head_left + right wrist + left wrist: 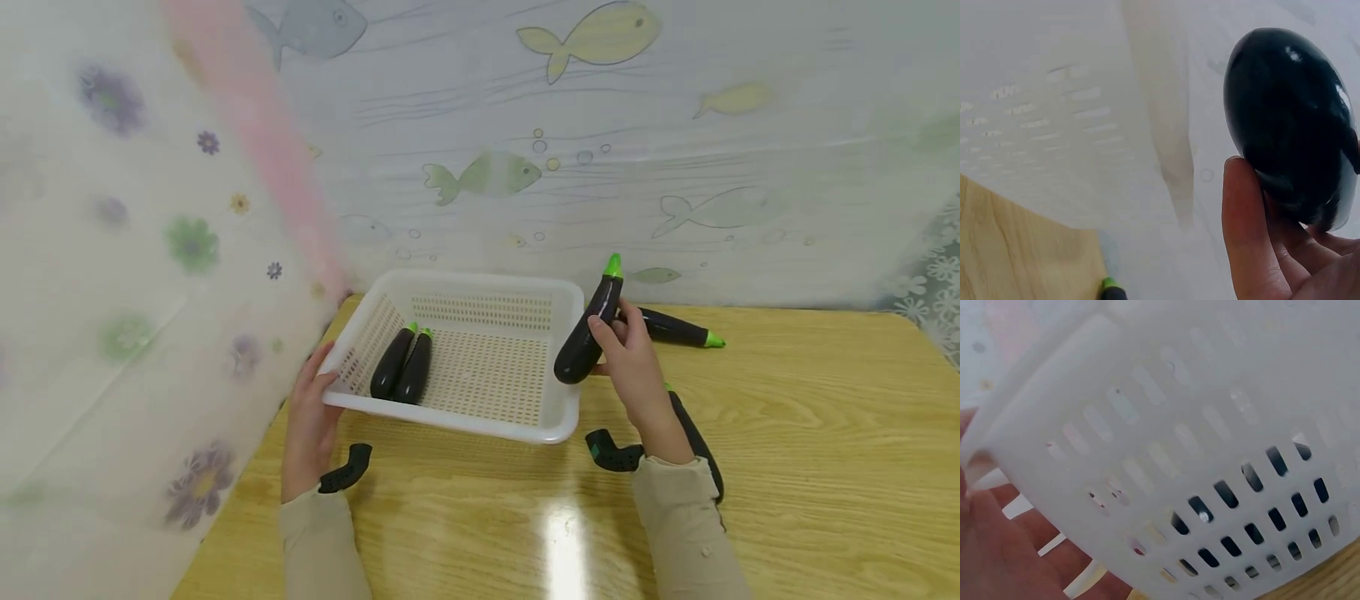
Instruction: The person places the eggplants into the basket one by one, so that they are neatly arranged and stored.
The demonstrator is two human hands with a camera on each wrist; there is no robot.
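Note:
My left hand [309,421] grips the left rim of a white plastic basket [480,427], thumb over the edge and fingers outside. The left wrist view shows the basket's slotted side wall [1166,450] close up. Two dark eggplants with green stems, a left one [390,367] and a right one [415,372], lie side by side inside at the left. My right hand [636,371] holds another eggplant [579,350] beside the basket's right rim, green stem up. In the right wrist view, thumb and fingers clasp this eggplant's rounded body [1285,119].
On the wooden table [810,417], one eggplant [675,329] lies behind my right hand. Another eggplant [699,446] is partly hidden by my right forearm. Black curved pieces sit at the left wrist [348,471] and right wrist [615,454]. A fish-patterned sheet [480,108] hangs behind.

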